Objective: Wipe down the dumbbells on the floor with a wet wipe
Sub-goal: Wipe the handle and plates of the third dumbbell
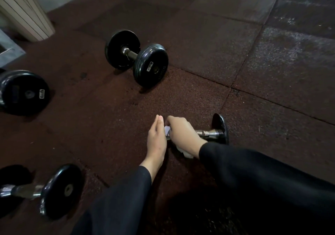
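Head view: wiping the handle of the nearest dumbbell [208,132] on the floor.
Right hand [181,133] wraps a white wet wipe [167,130] around the chrome handle, likely to rub it; left hand [156,138], fingers straight, braces the hidden near end, probably so it cannot roll.

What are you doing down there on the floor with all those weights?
A person is cleaning a small black dumbbell with a chrome handle. The right hand wraps a white wet wipe round the handle, and the left hand rests flat against its near end. Three other black dumbbells lie on the reddish rubber floor.
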Demonstrator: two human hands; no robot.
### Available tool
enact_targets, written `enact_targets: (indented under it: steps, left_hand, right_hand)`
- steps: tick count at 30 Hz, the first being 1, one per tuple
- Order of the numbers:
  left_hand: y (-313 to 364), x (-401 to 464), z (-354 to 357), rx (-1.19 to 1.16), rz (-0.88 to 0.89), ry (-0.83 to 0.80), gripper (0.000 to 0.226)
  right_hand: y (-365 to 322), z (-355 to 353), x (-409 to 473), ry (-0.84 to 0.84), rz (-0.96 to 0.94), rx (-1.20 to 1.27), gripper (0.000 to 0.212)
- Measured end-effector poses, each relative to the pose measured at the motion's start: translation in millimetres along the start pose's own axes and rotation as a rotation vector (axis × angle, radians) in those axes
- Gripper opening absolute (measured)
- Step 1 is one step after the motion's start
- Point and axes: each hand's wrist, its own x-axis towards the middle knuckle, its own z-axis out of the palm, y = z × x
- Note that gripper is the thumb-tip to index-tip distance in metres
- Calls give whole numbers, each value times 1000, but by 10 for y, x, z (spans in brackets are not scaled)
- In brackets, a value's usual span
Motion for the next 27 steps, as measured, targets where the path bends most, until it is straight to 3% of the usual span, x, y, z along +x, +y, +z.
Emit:
enact_targets:
  steps: [4,8,11,15,18,23,27]
  left_hand:
    - [0,-22,4,2,17,20,48]
    - [6,-21,3,21,21,9,48]
    - [13,-20,2,18,13,10,48]
    - [-6,-32,-3,5,27,7,48]
    - [-18,-20,1,4,29,2,48]
    - [-12,-31,0,-42,2,-8,47]
    - [-9,-45,2,11,23,22,47]
  right_hand:
    - [108,34,-120,70,-107,-16,12]
    - [110,-61,75,-21,78,18,20]
    - [57,-69,113,-79,-11,-15,19]
    - [136,-107,-30,-61,-198,-302,22]
    - [134,-182,27,-111,-141,-289,23]
    - [121,196,-161,160,-296,-59,13]
    - [323,375,-268,315,-460,-122,16]
